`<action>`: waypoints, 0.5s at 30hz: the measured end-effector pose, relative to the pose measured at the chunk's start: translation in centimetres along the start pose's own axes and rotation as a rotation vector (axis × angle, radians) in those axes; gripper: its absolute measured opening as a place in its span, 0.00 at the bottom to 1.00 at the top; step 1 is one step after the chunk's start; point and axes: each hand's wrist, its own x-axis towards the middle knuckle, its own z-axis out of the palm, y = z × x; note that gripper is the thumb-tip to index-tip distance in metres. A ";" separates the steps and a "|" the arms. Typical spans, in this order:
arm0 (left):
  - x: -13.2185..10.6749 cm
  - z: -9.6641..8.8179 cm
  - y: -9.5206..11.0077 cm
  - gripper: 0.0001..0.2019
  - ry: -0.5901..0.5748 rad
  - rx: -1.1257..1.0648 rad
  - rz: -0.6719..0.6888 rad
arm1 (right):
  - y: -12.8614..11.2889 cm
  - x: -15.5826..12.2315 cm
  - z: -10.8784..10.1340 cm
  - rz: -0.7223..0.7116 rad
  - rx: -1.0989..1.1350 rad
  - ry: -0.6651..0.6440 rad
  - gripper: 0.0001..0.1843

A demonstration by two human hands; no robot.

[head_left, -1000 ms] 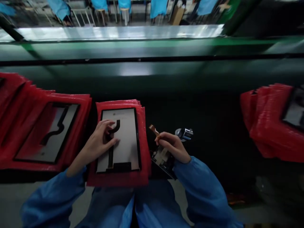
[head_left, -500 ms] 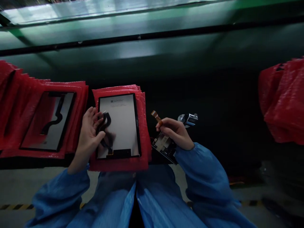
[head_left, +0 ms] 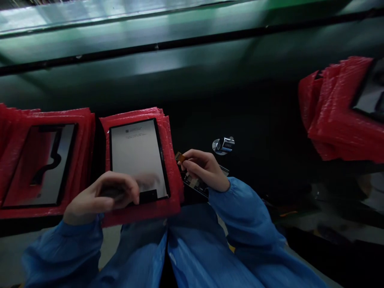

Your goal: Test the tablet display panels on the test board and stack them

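A grey display panel [head_left: 136, 156] lies on a stack of red bubble-wrap sheets [head_left: 168, 132] in front of me. My left hand [head_left: 102, 196] is over the panel's near left corner, fingers curled round the panel's black flex cable [head_left: 112, 193], which is blurred and bent back toward me. My right hand [head_left: 207, 170] rests just right of the stack, pinching a small circuit board [head_left: 195, 185] with an orange ribbon tip [head_left: 179, 157].
A second panel with a black S-shaped cable [head_left: 45, 164] lies on red wrap at the left. A small metal and blue tool [head_left: 223, 145] sits beyond my right hand. More red-wrapped panels [head_left: 339, 116] are piled at the right. A dark green conveyor [head_left: 180, 76] runs across behind.
My left hand has peeled the black flex cable off the panel's face and pulled it down to the near edge. My right hand with the board has drawn closer to the stack.
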 end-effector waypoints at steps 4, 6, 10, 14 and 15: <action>0.6 1.2 1.0 0.25 0.035 -0.136 -0.090 | -0.3 -0.4 1.2 -0.005 -0.027 0.019 0.13; 1.0 2.0 1.1 0.20 0.116 -0.093 -0.084 | -0.4 -0.5 1.8 -0.025 -0.045 0.039 0.12; 2.5 3.9 0.8 0.07 0.378 0.283 0.037 | -0.2 -0.7 2.6 -0.034 -0.093 0.083 0.11; 4.1 5.2 0.4 0.04 0.520 0.652 0.216 | -0.1 -0.9 3.0 -0.023 -0.123 0.100 0.10; 4.4 5.3 0.3 0.05 0.521 0.679 0.230 | -0.1 -1.0 3.1 -0.023 -0.130 0.102 0.09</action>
